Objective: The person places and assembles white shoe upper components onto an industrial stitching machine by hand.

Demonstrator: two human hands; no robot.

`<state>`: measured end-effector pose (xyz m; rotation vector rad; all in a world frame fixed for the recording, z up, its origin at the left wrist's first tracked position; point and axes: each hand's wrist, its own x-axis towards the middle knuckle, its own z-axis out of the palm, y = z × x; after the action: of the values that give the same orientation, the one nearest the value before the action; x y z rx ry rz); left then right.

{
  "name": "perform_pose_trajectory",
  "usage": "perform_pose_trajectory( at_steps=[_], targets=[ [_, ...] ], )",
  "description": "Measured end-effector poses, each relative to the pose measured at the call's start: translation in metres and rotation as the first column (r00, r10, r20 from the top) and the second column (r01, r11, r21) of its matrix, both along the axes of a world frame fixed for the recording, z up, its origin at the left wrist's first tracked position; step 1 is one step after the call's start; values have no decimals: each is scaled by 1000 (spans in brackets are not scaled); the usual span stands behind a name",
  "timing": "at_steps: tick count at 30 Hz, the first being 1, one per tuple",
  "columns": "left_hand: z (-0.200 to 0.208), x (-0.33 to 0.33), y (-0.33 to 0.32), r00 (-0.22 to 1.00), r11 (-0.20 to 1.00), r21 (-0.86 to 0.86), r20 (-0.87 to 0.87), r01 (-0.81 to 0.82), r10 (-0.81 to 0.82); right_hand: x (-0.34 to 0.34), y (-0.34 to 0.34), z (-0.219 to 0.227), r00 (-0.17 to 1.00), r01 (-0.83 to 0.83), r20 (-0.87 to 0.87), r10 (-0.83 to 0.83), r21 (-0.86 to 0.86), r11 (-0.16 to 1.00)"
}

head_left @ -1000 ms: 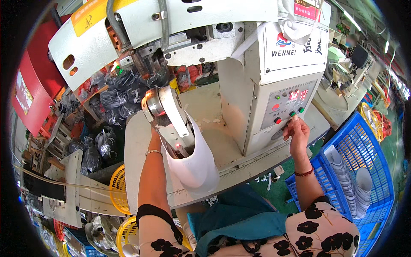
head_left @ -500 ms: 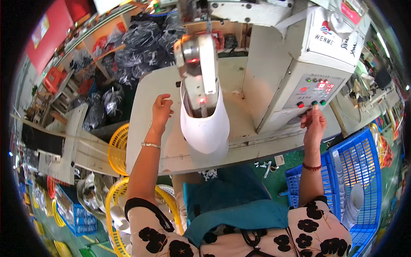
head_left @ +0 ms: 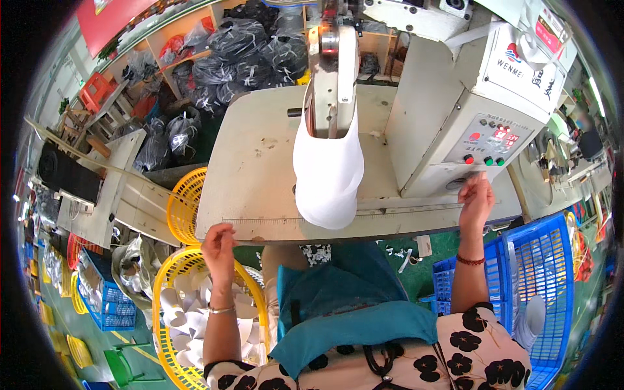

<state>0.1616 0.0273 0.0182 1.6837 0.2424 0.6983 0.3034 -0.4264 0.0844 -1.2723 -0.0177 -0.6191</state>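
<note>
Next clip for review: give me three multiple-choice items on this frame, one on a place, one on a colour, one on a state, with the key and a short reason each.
1. Where is the left hand?
A. at the front edge of the beige machine table, above the round yellow plastic basket
B. inside the blue plastic crate
C. on the control panel

2. What colour is the cap piece hanging from the metal machine arm?
A. black
B. white
C. red

3. How is the right hand?
A. gripping the cap piece
B. resting in the lap
C. raised just below the control panel buttons, holding nothing

Key: 1 A, the hand sits at the table edge over the basket; 2 B, the fabric is plainly white; 3 C, the hand is empty under the buttons.
</note>
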Motion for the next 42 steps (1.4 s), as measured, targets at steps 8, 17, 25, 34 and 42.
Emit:
perform_pose_trajectory(
  at_steps=[8,17,25,34,42],
  targets=[
    [-1,-41,10,991,997,-3,-103,-82,82,-13,55,-15,968,-246,-6,252,-230,942],
    [50,168,-7,963,915,358,118,186,-242,-1,96,-67,972,-215,-99,214,-748,628],
    [21,326,-27,964,730,636,-94,251,-251,-7,103,-81,976,-119,29,216,-761,638],
    [57,290,-53,959,931,243,-153,272,-240,-6,104,-72,973,-52,100,206,-781,623],
    [41,258,-58,975,951,289,152,111,-160,-12,104,-65,957,-14,149,248,-832,554]
  ],
)
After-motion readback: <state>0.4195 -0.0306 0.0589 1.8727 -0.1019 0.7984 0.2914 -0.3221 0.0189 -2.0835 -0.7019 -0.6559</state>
